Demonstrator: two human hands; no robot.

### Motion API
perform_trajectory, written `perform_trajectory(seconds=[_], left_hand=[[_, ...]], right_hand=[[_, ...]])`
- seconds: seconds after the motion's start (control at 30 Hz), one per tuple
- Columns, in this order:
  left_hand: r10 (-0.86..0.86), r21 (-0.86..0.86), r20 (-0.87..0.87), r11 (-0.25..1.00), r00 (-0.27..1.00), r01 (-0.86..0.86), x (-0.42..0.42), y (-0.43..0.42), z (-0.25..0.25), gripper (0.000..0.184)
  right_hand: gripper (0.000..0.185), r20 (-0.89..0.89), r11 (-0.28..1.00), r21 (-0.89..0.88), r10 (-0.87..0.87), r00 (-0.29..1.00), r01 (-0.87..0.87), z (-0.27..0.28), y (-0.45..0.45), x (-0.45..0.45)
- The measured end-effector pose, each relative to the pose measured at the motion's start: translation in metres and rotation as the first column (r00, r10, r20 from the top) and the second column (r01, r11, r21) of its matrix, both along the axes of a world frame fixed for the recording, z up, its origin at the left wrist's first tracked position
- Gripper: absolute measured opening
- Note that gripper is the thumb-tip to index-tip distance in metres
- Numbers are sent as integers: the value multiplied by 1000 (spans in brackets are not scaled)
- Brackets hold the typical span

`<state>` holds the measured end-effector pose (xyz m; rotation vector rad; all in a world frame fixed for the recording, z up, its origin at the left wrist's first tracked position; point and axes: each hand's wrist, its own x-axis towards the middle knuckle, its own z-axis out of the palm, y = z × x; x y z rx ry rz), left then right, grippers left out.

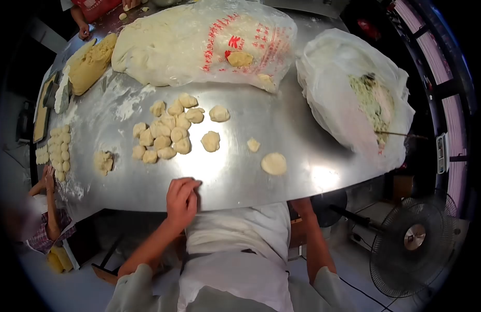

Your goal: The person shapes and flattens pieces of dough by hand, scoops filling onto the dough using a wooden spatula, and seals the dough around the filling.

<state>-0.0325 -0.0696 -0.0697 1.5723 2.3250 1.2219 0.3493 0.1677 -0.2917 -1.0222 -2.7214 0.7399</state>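
My left hand [182, 200] rests on the near edge of the steel table with its fingers curled in, and nothing shows in it. Just beyond it lies a loose group of dough pieces [161, 127]. Down at the table's near edge is my right hand [301, 206], its fingers hidden. Closest to that hand on the tabletop is a flattened round of dough [274, 163], with a small dough scrap [253, 144] beside it. A single dough lump [210, 141] sits between the group and the scrap.
A large dough mass [162, 44] lies under printed plastic at the back. At the right stands a plastic-lined container of greenish filling [373, 99] with a stick in it. A yellow dough block [92, 63] is at left. Two other people work nearby. A fan [414, 236] stands low right.
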Motion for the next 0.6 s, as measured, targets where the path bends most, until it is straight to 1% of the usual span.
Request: perform_trajectory(seconds=[0.03,0.07,0.1,0.13,0.17,0.23,0.27,0.3,0.33,0.37,0.43,0.47,0.5,0.57,0.6], left_hand=[[14,34,-9,999,1000,-14,4,5,-5,30],[31,67,-14,997,999,-30,9,10,-4,29],[23,20,35,1000,999,-23,16,18,6,27],[-12,31,236,999,972,5,26,26,11,29],[-52,45,427,998,903,36,35,36,16,33],[-177,0,451,980,875,199,50,60,35,39],[-237,7,295,969,926,246,60,76,46,42],[-289,14,131,957,949,289,66,93,54,45],[-372,10,-10,928,928,372,67,109,54,51],[-368,-38,-13,929,930,367,68,123,50,52],[-372,-128,-15,921,928,367,80,149,43,53],[-379,-231,-53,905,924,358,85,156,44,56],[-381,-274,-88,898,920,345,89,162,42,55],[-374,-366,-163,882,913,296,95,167,33,54],[-319,-311,-188,916,929,252,97,166,23,53]], right_hand=[[31,-3,985,-112,-133,991,132,32,-3,-6],[28,13,941,-223,-259,966,256,59,-8,-11],[26,41,869,-330,-376,926,368,74,-12,-11],[17,-51,916,-273,-319,946,294,83,-18,-7],[19,-118,896,-332,-350,929,296,91,-24,-6],[23,-233,844,-445,-431,872,299,128,-40,-12],[27,-233,799,-533,-453,860,277,138,-46,-8],[28,-222,752,-611,-462,858,247,151,-50,-6],[29,-213,701,-680,-469,857,215,167,-53,-5],[30,-206,646,-741,-479,853,184,185,-55,-6],[31,-163,670,-715,-437,885,199,235,-53,-13],[31,-202,696,-699,-417,886,168,260,-49,-14],[31,-241,718,-683,-394,887,133,279,-43,-13],[29,-459,790,-613,-370,808,14,302,-24,-2],[29,-509,795,-607,-408,758,20,325,-13,1]])
